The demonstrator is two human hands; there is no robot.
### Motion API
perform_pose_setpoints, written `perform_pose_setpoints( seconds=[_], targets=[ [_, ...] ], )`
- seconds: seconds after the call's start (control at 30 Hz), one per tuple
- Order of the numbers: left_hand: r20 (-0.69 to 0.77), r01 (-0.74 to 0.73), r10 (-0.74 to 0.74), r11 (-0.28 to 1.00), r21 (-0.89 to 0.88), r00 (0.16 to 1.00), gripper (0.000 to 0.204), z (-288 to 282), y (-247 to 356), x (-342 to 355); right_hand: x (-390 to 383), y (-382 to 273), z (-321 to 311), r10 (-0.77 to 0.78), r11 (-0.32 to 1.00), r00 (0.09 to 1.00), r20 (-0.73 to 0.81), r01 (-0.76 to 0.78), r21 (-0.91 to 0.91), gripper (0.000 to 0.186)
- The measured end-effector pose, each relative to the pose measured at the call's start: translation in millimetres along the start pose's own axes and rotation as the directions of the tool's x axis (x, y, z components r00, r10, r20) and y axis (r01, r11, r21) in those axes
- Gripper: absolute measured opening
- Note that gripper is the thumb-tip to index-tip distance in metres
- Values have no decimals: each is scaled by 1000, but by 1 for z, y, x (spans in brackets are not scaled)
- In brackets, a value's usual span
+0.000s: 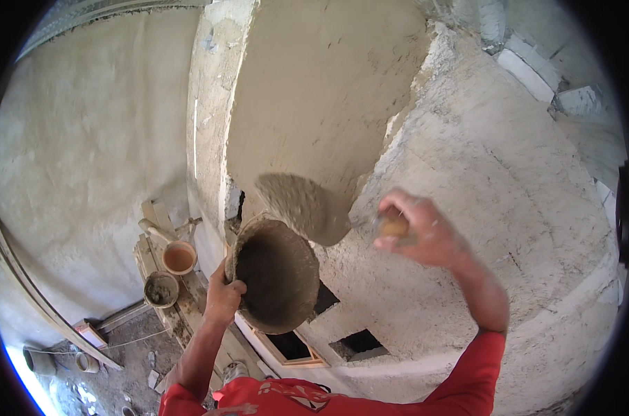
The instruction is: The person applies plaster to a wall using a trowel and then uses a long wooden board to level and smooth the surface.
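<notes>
My left hand is closed on the rim of a round bucket crusted with grey mortar. The bucket is tilted so its dark inside shows. To its right, my right hand grips the wooden handle of a trowel, slightly smeared by motion. The trowel's blade bears a heap of wet grey mortar and sits just above the bucket's far rim. Behind it is a wall with a smooth patch of wet plaster; rough bare wall lies to the right of that patch.
At the left, wooden planks carry an orange-brown bowl and a small mortar-caked bucket. Dark square openings cut the wall low down. More buckets stand on the debris-strewn floor. White blocks are at the upper right.
</notes>
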State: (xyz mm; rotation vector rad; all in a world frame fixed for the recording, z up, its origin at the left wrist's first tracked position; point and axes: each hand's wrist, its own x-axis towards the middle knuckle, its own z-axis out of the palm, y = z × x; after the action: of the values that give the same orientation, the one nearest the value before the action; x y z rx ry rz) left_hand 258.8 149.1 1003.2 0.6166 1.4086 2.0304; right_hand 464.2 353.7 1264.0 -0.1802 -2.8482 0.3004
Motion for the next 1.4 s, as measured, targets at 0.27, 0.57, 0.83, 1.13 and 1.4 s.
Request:
perform_pose_setpoints(
  seconds=[0.27, 0.57, 0.83, 1.13, 1.4],
  targets=[
    [-116, -19, 24, 999, 43, 993, 68, -27, -11, -22, 28, -74, -97, -127, 991, 987, -104, 131, 34, 43],
    [-139, 79, -79, 997, -6, 987, 65, -29, -38, -40, -19, 39, -189, 255, 739, 606, -754, -624, -252, 48],
    [-59, 122, -117, 989, 78, 991, 62, -27, -50, -34, -65, 26, -46, 634, 773, 764, -121, -620, 133, 32],
    [208, -76, 38, 981, 176, 977, 63, 12, -35, -14, -93, 41, 121, 341, 838, 884, 321, -131, -529, 34],
    [204, 45, -74, 988, 147, 976, 54, 30, -2, -11, -72, 32, 182, 329, 823, 818, 472, -3, -568, 26]
  ],
)
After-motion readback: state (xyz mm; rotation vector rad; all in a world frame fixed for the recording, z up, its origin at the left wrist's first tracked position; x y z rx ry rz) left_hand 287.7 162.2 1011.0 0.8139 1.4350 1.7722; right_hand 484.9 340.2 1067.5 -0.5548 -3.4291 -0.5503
